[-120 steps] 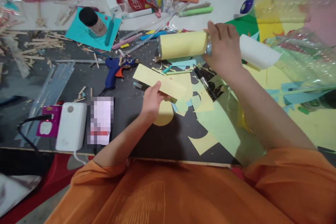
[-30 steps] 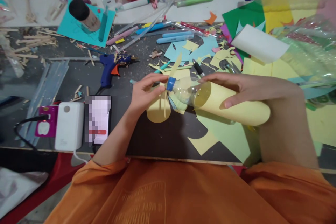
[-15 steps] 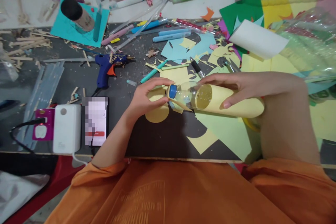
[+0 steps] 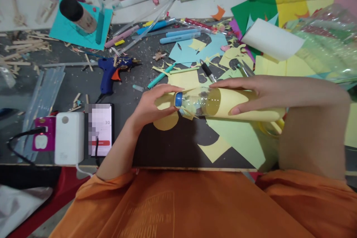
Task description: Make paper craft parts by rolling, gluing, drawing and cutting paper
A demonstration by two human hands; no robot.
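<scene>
A clear plastic bottle (image 4: pixel 195 103) with a blue cap (image 4: pixel 178 100) lies sideways above the dark table (image 4: pixel 156 148), its body wrapped in yellow paper (image 4: pixel 245 106). My right hand (image 4: pixel 251 91) is curled around the wrapped body, thumb underneath. My left hand (image 4: pixel 152 106) is closed at the bottle's neck, pinching a yellow paper strip (image 4: pixel 167 98) against it just beside the cap. A yellow paper half-disc (image 4: pixel 166 122) lies on the table right below my left hand.
A blue glue gun (image 4: pixel 111 72) lies beyond my left hand. A phone (image 4: pixel 100 130), a white charger (image 4: pixel 69 138) and a purple socket sit at the near left. Pens, markers (image 4: pixel 180 38), coloured paper scraps (image 4: pixel 237 145) and a white paper roll (image 4: pixel 272 39) litter the far side and right.
The bottle came from the far side down in front of me, cap turned leftward. My left hand brought the yellow strip to its neck; over the last second both hands barely shifted.
</scene>
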